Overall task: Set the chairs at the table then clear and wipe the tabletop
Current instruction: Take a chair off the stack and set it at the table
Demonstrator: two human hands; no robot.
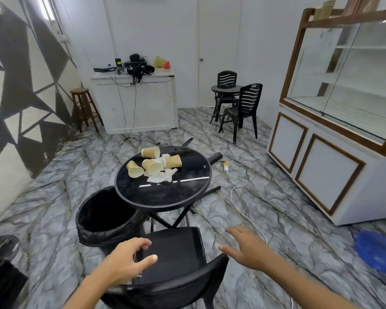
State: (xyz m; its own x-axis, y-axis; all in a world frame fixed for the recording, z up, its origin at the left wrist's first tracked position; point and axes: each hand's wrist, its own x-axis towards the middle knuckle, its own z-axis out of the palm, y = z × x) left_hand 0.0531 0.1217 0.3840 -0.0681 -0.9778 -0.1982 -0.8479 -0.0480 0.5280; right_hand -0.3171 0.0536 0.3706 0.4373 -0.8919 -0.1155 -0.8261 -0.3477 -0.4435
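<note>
A round black table (187, 195) stands in the middle of the floor. On it lie several tipped paper cups (153, 166) and crumpled white napkins (162, 176). A black plastic chair (176, 257) stands just in front of me, its seat facing the table. My left hand (127, 262) grips the chair's left edge, thumb over the seat. My right hand (246, 247) hovers open above the chair's right side, fingers spread, touching nothing. Another chair lies behind the table, only its legs (215, 157) showing.
A black lined bin (105, 217) stands left of the table. A white cable (239, 197) with a plug strip runs across the floor on the right. A display cabinet (334, 134) is at right, a blue lid (379, 250) on the floor, a second table set (234, 101) far back.
</note>
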